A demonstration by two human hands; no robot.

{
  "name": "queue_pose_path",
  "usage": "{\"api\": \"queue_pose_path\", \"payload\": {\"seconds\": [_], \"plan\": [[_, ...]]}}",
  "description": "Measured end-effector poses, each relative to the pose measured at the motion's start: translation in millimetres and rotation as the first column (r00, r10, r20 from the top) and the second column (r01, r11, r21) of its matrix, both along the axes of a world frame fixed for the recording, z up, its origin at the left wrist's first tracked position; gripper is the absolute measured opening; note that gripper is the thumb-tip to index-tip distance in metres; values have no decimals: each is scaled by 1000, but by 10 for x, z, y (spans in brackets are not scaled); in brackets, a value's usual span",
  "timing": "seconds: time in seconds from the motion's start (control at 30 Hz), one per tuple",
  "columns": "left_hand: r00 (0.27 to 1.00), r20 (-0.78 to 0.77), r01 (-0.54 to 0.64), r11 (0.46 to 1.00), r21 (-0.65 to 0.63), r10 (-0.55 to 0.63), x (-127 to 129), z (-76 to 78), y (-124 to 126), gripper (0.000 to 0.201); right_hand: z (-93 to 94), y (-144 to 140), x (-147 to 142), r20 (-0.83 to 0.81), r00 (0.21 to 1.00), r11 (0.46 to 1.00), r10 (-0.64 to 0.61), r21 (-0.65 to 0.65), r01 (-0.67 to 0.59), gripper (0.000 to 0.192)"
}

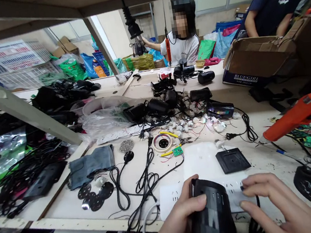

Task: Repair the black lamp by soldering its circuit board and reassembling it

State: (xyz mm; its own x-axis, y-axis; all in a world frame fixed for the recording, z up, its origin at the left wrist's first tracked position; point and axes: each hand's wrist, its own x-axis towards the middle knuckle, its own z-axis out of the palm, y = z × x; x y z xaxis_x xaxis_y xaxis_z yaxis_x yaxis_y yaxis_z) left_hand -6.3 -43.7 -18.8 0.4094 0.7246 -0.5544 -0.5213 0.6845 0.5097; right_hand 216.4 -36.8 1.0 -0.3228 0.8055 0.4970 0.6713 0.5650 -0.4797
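Observation:
My left hand [184, 216] is wrapped round a black cylindrical plastic housing [212, 212] with small slots near its upper rim. It tilts over the front edge of the bench. To the right of it, my right hand [274, 204] has its thumb and fingers curved and apart. A tiny dark piece shows at the index fingertip; I cannot make out what it is. A black cable [257, 201] passes close behind these fingers. Beyond the hands lie a white power strip [167, 197], a black square plastic part [232, 160] and a small green circuit board [177, 151].
An orange electric screwdriver [300, 115] hangs at right. Black cords [147, 183], black discs [94, 198] and a grey cloth [92, 164] lie at left. More black housings [158, 106] stand farther back. Two people work across the bench, one at a cardboard box [259, 53].

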Motion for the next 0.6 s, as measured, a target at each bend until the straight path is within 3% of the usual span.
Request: {"api": "queue_pose_path", "payload": {"seconds": [0.17,0.27,0.37,0.5,0.6], "plan": [[998,3,-56,996,-65,56,-26,11,2,70,6,120,48,158,984,997,80,-23,-77,38],[999,13,-40,996,-82,41,12,12,19,67,75,326,-11,139,990,990,-16,-138,36,40],[999,35,22,1000,-15,-22,71,-5,23,67,198,603,-147,89,994,973,-66,-215,84,44],[993,49,101,988,113,-107,50,-31,-10,67,385,782,-162,156,976,901,155,-428,-74,71],[990,11,136,988,69,-137,-14,-40,-27,70,511,737,-75,247,957,880,151,-474,-17,89]]}}
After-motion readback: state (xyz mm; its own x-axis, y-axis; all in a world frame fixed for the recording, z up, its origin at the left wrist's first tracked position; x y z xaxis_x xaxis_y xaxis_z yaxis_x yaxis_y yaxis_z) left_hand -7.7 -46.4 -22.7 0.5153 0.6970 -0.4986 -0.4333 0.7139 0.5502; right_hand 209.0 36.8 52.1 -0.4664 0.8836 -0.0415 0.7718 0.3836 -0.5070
